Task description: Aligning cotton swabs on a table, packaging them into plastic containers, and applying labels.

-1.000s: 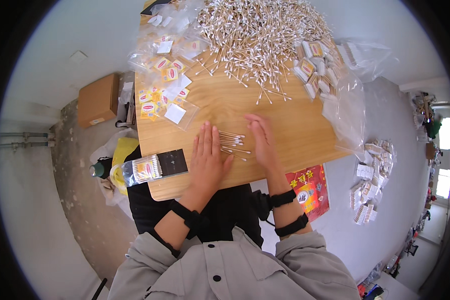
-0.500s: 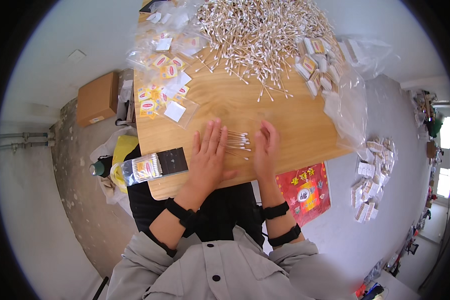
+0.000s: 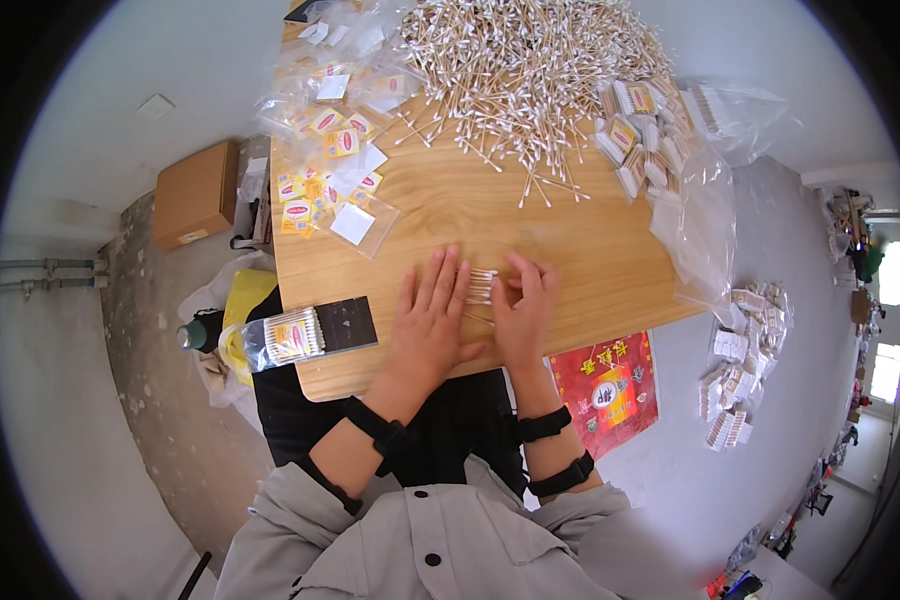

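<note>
My left hand (image 3: 430, 315) lies flat on the wooden table, fingers stretched out over a small row of cotton swabs (image 3: 481, 287). Their white tips stick out to the right of it, and the palm hides the rest. My right hand (image 3: 523, 308) is beside those tips, fingers loosely bent and a gap showing between thumb and forefinger. It appears to touch the tips, gripping none that I can see. To the left, at the table edge, a clear bag of cotton swabs (image 3: 292, 338) with a yellow label rests partly on a black plate (image 3: 350, 321).
A big heap of loose cotton swabs (image 3: 535, 70) covers the far side. Clear bags with yellow cards (image 3: 342, 143) lie far left. Swab bundles (image 3: 635, 140) and a plastic bag (image 3: 697, 220) are at the right. More packs (image 3: 735, 370) and a red printed bag (image 3: 607, 395) lie below.
My right hand has moved left and slightly down, up against the swab tips. The left hand has shifted a little to the right, and fewer tips show between the hands.
</note>
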{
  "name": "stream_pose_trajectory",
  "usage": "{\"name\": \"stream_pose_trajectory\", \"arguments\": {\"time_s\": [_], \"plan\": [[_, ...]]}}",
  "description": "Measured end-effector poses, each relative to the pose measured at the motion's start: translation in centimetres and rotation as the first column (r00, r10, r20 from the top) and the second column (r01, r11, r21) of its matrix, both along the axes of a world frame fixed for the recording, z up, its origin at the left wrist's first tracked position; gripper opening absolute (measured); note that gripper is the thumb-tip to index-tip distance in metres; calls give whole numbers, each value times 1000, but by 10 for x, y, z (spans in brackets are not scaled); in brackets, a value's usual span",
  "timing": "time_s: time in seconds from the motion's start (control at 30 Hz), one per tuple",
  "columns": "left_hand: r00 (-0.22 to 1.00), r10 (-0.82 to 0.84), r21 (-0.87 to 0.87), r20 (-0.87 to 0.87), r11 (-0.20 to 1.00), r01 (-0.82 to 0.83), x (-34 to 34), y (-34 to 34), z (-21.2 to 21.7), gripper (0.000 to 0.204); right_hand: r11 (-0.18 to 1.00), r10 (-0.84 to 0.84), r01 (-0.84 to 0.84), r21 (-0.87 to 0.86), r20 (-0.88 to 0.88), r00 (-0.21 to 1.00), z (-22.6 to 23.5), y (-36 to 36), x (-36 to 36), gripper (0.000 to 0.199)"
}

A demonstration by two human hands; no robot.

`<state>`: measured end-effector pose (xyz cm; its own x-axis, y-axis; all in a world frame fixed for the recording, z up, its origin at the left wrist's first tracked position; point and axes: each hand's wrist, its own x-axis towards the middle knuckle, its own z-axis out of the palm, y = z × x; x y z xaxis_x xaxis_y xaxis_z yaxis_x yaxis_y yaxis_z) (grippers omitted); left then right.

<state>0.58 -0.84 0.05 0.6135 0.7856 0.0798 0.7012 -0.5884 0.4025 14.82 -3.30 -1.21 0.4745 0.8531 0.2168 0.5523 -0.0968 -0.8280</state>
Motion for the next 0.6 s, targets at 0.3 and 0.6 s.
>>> {"name": "stream_pose_trajectory", "arguments": {"time_s": [0.3,0.6], "plan": [[997,67,21,-49,998,-66,0,-15,-2,104,993,23,26,113,-407,913,-9,-9,-3,33],[994,107,66,-14,992,-106,3,-18,-9,102,952,223,50,301,-800,557,-19,3,-17,44]]}}
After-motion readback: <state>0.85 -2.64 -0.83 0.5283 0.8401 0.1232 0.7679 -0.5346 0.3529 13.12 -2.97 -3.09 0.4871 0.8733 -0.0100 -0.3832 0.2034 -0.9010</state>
